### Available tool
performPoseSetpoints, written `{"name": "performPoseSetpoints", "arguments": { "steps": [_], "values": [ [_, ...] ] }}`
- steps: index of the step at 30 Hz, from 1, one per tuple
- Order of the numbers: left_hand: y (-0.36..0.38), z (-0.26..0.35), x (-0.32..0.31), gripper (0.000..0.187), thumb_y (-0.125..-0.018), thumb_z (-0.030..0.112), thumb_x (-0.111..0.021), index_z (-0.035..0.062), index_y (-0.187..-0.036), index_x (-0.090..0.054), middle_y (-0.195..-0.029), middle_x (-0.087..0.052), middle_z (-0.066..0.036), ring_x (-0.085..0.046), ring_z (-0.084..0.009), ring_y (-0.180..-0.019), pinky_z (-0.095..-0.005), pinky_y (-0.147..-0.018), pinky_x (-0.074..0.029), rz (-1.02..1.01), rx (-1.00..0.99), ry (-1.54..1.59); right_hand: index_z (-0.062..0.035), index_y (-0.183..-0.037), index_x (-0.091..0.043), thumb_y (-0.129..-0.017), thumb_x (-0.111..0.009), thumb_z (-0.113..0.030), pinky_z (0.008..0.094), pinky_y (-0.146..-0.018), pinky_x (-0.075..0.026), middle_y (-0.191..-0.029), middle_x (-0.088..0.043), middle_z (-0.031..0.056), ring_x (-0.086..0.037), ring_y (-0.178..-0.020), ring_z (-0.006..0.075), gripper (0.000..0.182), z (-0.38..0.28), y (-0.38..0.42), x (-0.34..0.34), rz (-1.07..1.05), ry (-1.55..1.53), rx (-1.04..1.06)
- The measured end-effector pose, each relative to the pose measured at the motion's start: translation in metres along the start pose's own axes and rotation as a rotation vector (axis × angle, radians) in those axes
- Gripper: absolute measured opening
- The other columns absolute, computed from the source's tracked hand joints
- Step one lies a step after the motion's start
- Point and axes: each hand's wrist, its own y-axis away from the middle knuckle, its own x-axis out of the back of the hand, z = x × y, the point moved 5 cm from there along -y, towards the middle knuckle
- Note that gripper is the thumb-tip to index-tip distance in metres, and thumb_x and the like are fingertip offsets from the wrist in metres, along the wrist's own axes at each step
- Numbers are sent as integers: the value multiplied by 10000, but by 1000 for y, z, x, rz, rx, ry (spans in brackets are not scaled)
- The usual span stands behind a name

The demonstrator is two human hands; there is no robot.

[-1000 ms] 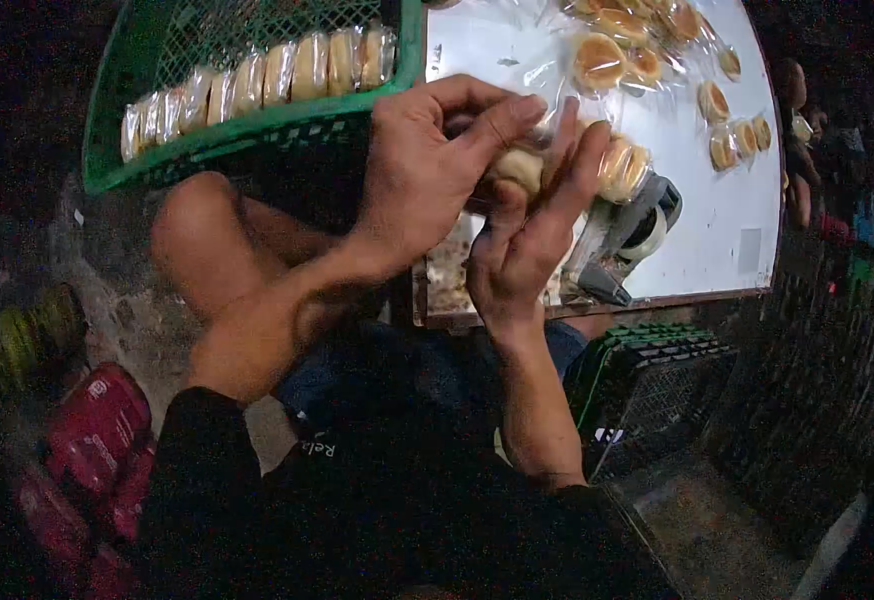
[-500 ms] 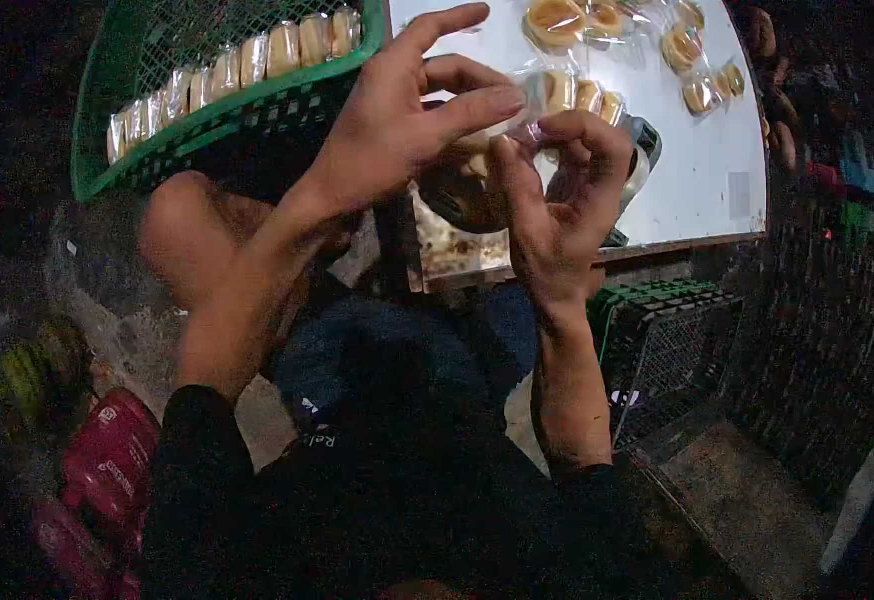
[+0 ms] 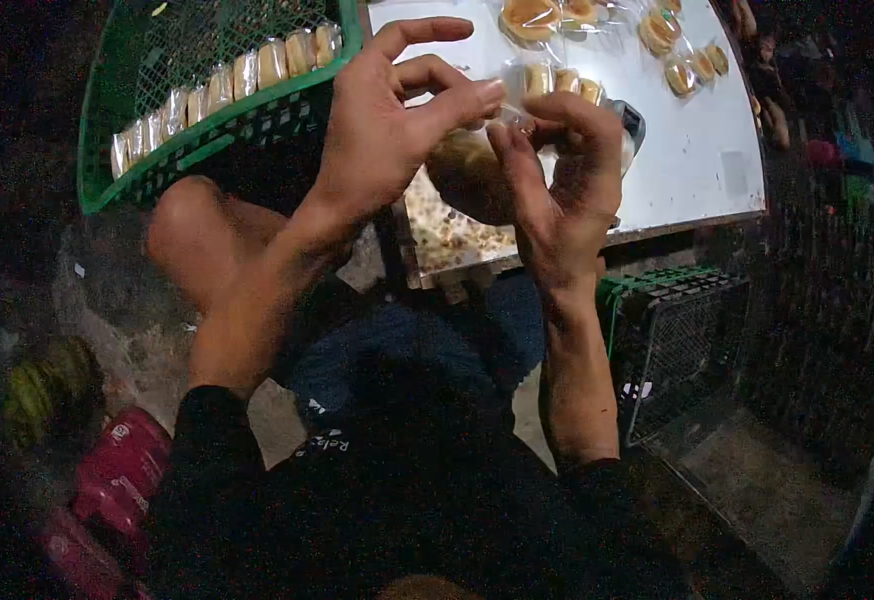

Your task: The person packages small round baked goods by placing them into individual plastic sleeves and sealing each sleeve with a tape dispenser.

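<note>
Above the near edge of the white table (image 3: 672, 190), my left hand (image 3: 387, 125) has thumb and index finger pinched toward my right hand, the other fingers raised. My right hand (image 3: 572, 180) pinches with thumb and index finger close beside it. Something clear, like plastic film (image 3: 519, 122), shows between the fingertips; its shape is hard to make out. Under the hands is a dark round object (image 3: 469, 180), partly hidden. Just beyond stand wrapped round cakes (image 3: 539, 80) in a short row.
A green crate (image 3: 212, 145) at the upper left holds a row of wrapped cakes (image 3: 247, 75). More wrapped cakes (image 3: 661, 32) lie at the table's far side. A dark crate (image 3: 692, 340) stands low right, pink packages (image 3: 127, 465) low left. Another person's hand (image 3: 775, 122) shows at the right.
Both hands have shifted slightly left in view, still pinching close together. The table and crates sit a little differently in view, as the camera has moved.
</note>
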Motion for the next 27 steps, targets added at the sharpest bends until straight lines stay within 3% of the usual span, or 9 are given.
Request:
{"name": "performPoseSetpoints", "arguments": {
  "steps": [5,9,12,13,17,20,21,25,27],
  "values": [
    [1,11,-5,653,-800,-12,-681,17,-1351,-330,-889,-633,-83,-611,-121,-841,-230,-766,-506,83,-204,27,-49,-961,-657,-750,-666,0,323,-636,-469,-831,-624,99,-581,-682,209,216,4,1,3,37,95,22],
    [-9,-8,8,524,-805,49,-711,25,-1261,-453,-833,-648,-49,-603,-92,-785,-214,-715,-506,27,-98,-176,-80,-926,-666,-727,-694,-32,342,-628,-464,-815,-600,84,-575,-719,220,206,1,4,-3,70,-7,-148],
    [-4,-2,7,457,-817,75,-700,-60,-1187,-469,-666,-614,-15,-541,-47,-610,-179,-610,-459,127,-104,-37,-105,-926,-664,-706,-714,-62,357,-630,-467,-803,-581,74,-572,-741,242,230,2,13,-2,-56,372,125],
    [1,-2,2,339,-811,117,-712,-1,-1094,-567,-728,-630,-19,-551,-92,-674,-236,-694,-458,133,39,-29,-109,-909,-661,-700,-716,-81,375,-667,-472,-798,-573,88,-574,-753,272,218,1,15,0,-46,386,177],
    [-9,4,1,142,-757,235,-744,117,-815,-691,-1081,-606,-67,-446,-273,-1128,-407,-972,-333,-146,-615,-908,-53,-826,-629,-743,-704,-144,384,-747,-458,-840,-588,123,-577,-816,298,144,21,1,3,-52,469,229],
    [-5,2,-4,175,-751,226,-748,101,-859,-690,-1194,-550,-92,-418,-292,-1173,-403,-980,-337,10,-714,-928,-19,-819,-609,-804,-673,-178,370,-762,-455,-884,-609,125,-587,-851,282,172,45,3,9,61,56,-167],
    [-3,0,-7,204,-781,253,-714,133,-945,-695,-1246,-541,-108,-370,-296,-1256,-405,-1060,-227,12,-689,-849,-4,-821,-613,-847,-642,-194,353,-782,-454,-912,-619,126,-593,-869,264,193,39,5,10,90,75,-176],
    [-8,-7,-13,225,-794,236,-714,101,-971,-680,-1254,-522,-151,-366,-316,-1260,-416,-1072,-220,-30,-652,-882,-5,-812,-612,-838,-656,-175,329,-794,-453,-907,-615,117,-590,-861,246,178,49,13,9,188,49,-383],
    [-1,7,-12,147,-799,195,-711,88,-893,-676,-1232,-522,-156,-410,-286,-1202,-388,-1026,-285,80,-596,-681,-15,-808,-608,-820,-679,-144,330,-791,-453,-920,-607,106,-584,-877,229,148,22,7,14,293,-35,-252]
  ]
}}
